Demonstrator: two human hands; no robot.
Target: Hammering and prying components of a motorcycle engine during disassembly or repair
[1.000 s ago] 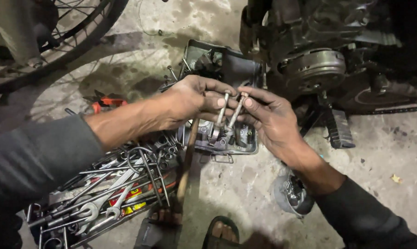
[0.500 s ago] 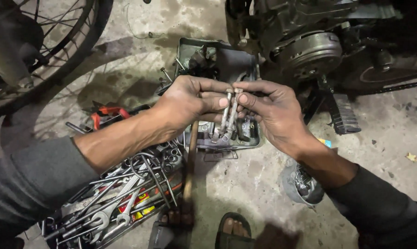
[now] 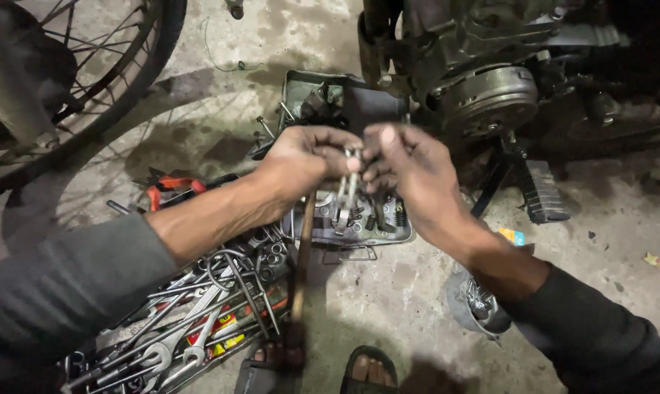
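At the centre of the frame your left hand and right hand meet, fingers of both pinched on a pair of thin metal valves that hang stems-down between them. Just below sits a tray of springs and small parts. Wrenches lie piled at lower left, the engine at upper right.

The spoked motorcycle wheel runs off the top-left edge; fingers hide the upper ends of the slim metal engine valves.
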